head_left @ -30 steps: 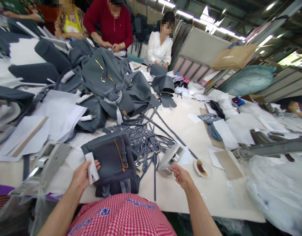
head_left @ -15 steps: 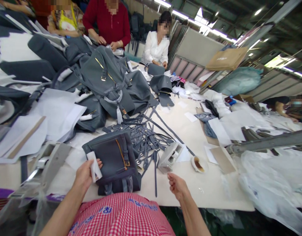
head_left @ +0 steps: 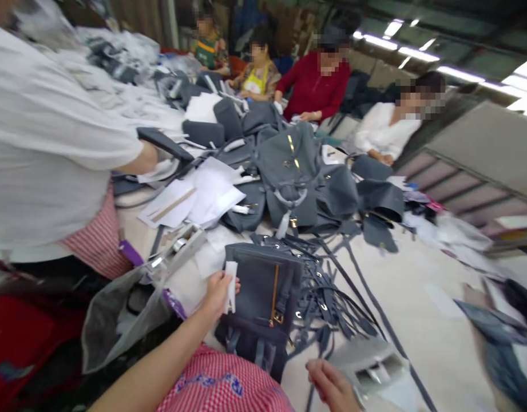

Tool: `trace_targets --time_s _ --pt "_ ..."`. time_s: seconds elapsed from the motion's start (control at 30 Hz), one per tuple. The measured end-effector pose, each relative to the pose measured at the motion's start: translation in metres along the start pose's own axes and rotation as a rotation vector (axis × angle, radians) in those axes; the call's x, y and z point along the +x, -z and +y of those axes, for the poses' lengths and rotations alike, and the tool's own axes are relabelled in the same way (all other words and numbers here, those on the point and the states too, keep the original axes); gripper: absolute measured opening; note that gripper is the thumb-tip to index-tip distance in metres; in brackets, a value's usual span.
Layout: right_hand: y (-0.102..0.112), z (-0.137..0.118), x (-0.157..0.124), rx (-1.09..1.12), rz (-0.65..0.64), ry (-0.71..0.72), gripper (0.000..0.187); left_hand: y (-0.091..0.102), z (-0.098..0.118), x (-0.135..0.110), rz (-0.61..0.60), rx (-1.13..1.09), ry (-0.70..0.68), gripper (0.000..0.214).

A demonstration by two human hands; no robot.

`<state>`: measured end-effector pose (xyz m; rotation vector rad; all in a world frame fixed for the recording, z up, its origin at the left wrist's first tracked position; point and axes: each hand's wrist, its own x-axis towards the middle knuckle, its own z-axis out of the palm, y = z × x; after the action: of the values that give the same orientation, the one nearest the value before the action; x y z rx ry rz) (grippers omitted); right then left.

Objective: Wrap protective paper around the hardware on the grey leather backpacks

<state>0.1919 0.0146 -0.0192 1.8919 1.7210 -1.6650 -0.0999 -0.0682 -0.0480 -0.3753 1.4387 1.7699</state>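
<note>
My left hand (head_left: pixel 219 293) is closed on a folded white paper (head_left: pixel 231 280), held against the left edge of a dark grey-blue backpack (head_left: pixel 257 286). The backpack lies on the table before me, with a brass zip and buckle on its face. My right hand (head_left: pixel 329 384) is low, right of the backpack, its fingers bent together. Whether anything is between those fingertips I cannot make out. Just beside it stands a pale grey box-shaped holder (head_left: pixel 375 369), blurred. A tangle of dark straps with metal buckles (head_left: pixel 325 294) spreads between the backpack and the holder.
A heap of dark bags (head_left: pixel 289 166) rises behind the backpack. White sheets (head_left: pixel 207 191) and another grey metal holder (head_left: pixel 181 249) lie to its left. A person in a white shirt (head_left: pixel 52 143) stands close at left. Several people sit across the table (head_left: pixel 409 286).
My view has swung left, bringing the white-shirted person into sight. My left hand still holds the paper at the backpack's edge. My right hand stays near the grey holder, fingers bent.
</note>
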Motion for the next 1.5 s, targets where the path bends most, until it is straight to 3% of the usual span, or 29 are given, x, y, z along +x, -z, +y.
trace_targets --time_s 0.1,0.2,0.27,0.33,0.43,0.57,0.7,0.8,0.93,1.03,1.23,1.33,1.5 --pt "-0.009 -0.1 0.002 -0.12 -0.297 0.408 0.042 0.002 -0.008 0.003 0.02 0.024 -0.063 0.005" --pt "-0.048 -0.188 0.007 -0.26 -0.514 0.63 0.035 0.004 -0.014 0.001 0.032 0.051 -0.109 0.011" --pt "-0.08 -0.221 0.018 -0.405 -0.587 0.727 0.029 0.005 -0.018 -0.002 0.039 0.07 -0.127 0.015" --pt "-0.106 -0.235 0.034 -0.535 -0.602 0.775 0.026 0.005 -0.02 -0.004 0.05 0.091 -0.139 0.017" --pt "-0.128 -0.236 0.061 -0.655 -0.564 0.784 0.026 0.004 -0.023 -0.006 0.072 0.128 -0.162 0.017" --pt "-0.137 -0.23 0.079 -0.764 -0.458 0.766 0.031 0.006 -0.026 -0.01 0.094 0.172 -0.221 0.017" --pt "-0.14 -0.228 0.082 -0.793 -0.391 0.724 0.034 0.015 -0.021 -0.019 0.117 0.324 -0.462 0.044" --pt "-0.142 -0.229 0.083 -0.77 -0.39 0.688 0.032 0.022 -0.015 -0.022 0.026 0.447 -0.616 0.052" --pt "-0.142 -0.229 0.083 -0.677 -0.433 0.608 0.031 0.027 -0.01 -0.02 -0.051 0.525 -0.666 0.045" --pt "-0.137 -0.225 0.078 -0.57 -0.482 0.484 0.028 0.024 -0.009 -0.018 -0.008 0.467 -0.589 0.043" --pt "-0.118 -0.217 0.074 -0.401 -0.565 0.322 0.021 0.017 -0.003 -0.022 -0.104 0.123 -0.167 0.059" --pt "-0.121 -0.21 0.078 -0.343 -0.528 0.325 0.015 0.016 0.0 -0.024 -0.119 0.002 -0.099 0.065" --pt "-0.144 -0.19 0.08 -0.187 -0.425 0.353 0.017 0.016 -0.003 -0.025 -0.059 -0.057 -0.056 0.064"
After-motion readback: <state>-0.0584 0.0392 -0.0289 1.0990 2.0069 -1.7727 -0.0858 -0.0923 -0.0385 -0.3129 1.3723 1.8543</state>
